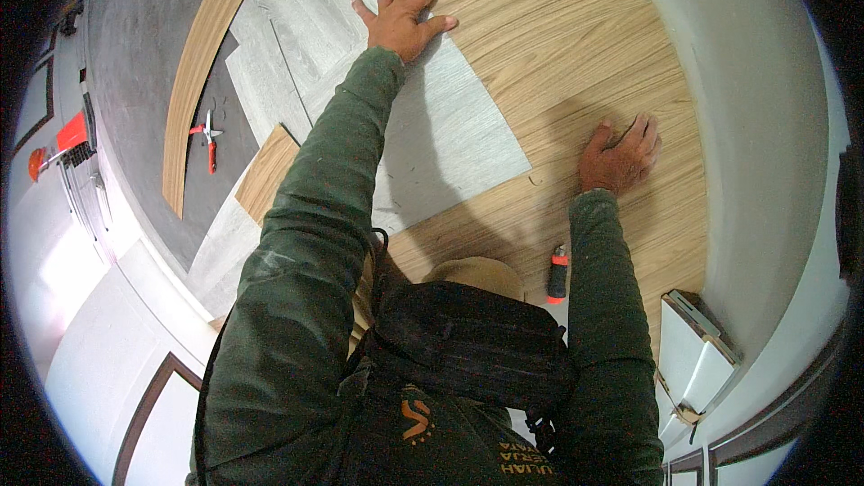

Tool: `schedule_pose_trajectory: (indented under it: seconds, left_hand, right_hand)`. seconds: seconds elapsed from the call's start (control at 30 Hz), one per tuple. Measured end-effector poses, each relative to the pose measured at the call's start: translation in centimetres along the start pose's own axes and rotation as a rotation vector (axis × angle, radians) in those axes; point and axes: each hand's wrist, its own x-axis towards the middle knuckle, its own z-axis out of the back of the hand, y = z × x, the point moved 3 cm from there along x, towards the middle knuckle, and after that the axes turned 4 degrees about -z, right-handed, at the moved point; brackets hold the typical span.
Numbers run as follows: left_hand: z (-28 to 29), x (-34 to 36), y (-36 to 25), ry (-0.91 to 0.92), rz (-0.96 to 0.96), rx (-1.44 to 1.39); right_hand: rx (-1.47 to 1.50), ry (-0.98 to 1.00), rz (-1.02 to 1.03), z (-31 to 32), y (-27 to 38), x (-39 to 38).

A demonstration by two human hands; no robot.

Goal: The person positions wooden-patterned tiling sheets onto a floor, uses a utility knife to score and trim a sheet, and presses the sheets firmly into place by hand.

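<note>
My left hand [402,25], fingers spread wide, presses down near the seam between a pale grey floor plank [463,117] and the wood-look flooring [558,22]. Further right, my right hand [619,157] rests on the wood-look planks, thumb apart and fingers stretched forward with a slight bend. Neither hand shows anything in its grip. Beside my right forearm lies a tool with a red and black handle [558,275]; its kind cannot be made out.
On the left, a long loose wood-look strip [202,81] lies over dark floor, beside red-handled snips [211,133]. A short wood-look offcut [267,173] sits on grey planks. A white box [695,360] stands at lower right, near the pale wall [765,126].
</note>
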Motion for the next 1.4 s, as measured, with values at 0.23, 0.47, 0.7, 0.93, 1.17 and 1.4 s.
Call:
schedule_pose_trajectory:
  seconds: [0.23,0.47,0.7,0.93,1.17,1.4]
  left_hand:
    - [-0.2,0.3,0.1,-0.046,0.027,-0.067]
    - [-0.1,2.5,-2.7,0.062,0.075,0.035]
    - [-4.1,6.7,-12.6,-0.32,0.036,0.067]
    - [-3.6,6.9,-12.7,-0.274,-0.018,0.079]
    - [-3.4,7.1,-12.6,-0.231,-0.027,0.089]
    - [-4.0,7.2,-12.3,-0.204,-0.02,0.081]
  right_hand:
    - [-0.031,0.03,-0.036,-0.2,0.0,0.2]
    - [-0.049,0.055,-0.049,-0.7,-0.7,0.3]
    - [-0.047,0.129,-0.07,-0.2,0.2,-0.5]
    - [-0.07,0.182,-0.062,0.4,0.8,0.8]
    - [-0.07,0.097,-0.038,0.3,0.5,0.3]
    - [-0.05,0.168,-0.078,-0.3,0.0,-0.4]
